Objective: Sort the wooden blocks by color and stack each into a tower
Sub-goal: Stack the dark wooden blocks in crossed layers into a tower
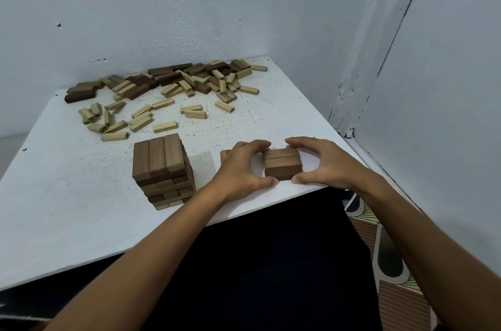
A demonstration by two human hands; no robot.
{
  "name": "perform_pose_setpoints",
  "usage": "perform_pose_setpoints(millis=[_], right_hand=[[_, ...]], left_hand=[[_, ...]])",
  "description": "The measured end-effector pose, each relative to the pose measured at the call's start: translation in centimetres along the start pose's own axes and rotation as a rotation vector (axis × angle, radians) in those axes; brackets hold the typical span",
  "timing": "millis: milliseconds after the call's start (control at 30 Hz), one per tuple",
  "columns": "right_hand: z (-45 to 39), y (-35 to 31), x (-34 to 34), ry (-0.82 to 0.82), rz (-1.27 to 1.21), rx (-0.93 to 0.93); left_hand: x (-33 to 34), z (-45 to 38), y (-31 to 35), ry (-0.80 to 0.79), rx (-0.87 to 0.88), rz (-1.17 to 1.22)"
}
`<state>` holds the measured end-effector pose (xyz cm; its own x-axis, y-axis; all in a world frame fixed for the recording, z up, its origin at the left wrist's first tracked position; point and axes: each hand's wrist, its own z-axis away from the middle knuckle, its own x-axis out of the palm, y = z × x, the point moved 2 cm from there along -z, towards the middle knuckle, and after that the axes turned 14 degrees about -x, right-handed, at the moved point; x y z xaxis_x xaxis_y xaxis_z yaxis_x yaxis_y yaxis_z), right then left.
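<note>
A tower of brown wooden blocks [162,172] stands near the front of the white table [67,195], several layers high, with three blocks side by side on top. To its right sits a small bundle of brown blocks [282,164] close to the table's front edge. My left hand [241,165] grips the bundle's left side and my right hand [320,161] grips its right side, fingers over the far edge and thumbs at the near corners. Loose light blocks [141,120] lie scattered further back, and a mixed heap of dark and light blocks [187,79] lies along the wall.
The table sits in a corner, with a wall [189,18] behind the heap and another wall [433,86] to the right. A patterned floor covering [390,263] shows below the table's right edge. A few stacked dark blocks [81,92] lie at the back left.
</note>
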<state>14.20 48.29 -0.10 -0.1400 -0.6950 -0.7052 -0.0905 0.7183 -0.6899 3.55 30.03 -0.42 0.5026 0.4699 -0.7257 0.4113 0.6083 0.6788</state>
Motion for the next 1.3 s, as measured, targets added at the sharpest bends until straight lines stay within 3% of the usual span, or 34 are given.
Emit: perform_pose_setpoints(millis=[333, 633, 933, 1300], right_hand=[[0.4, -1.3, -1.7, 0.106, -0.145, -0.085], [-2.3, -7.4, -3.9, 0.185, -0.26, -0.284], [-7.6, -12.2, 1.1, 0.147, -0.311, -0.421], [-10.8, -14.8, 6.8, 0.035, -0.276, -0.451]], left_hand=[[-1.0, 1.0, 2.2, 0.016, 0.014, 0.176], [-7.8, 2.6, 4.4, 0.159, 0.107, 0.197], [-14.3, 5.6, -0.3, 0.257, 0.065, 0.186], [-17.2, 8.0, -6.2, 0.293, -0.016, 0.15]])
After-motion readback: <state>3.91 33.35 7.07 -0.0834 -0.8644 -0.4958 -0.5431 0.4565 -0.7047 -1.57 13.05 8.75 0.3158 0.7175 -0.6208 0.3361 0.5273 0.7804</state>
